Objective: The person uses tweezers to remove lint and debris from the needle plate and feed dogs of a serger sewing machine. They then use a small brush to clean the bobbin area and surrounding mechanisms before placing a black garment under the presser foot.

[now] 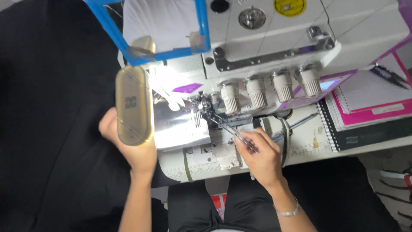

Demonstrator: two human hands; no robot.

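Pinching tweezers tight in my right hand, I have their tips at the looper area, frame centre; threading looks unfinished. My left hand grips the swung-open cover.

I look down on a white work table, brightly lit near its middle by a small lamp. Spiral notebooks, pink and black, lie stacked at its right edge. Dark black fabric fills the left side, and patterned floor shows lower right.
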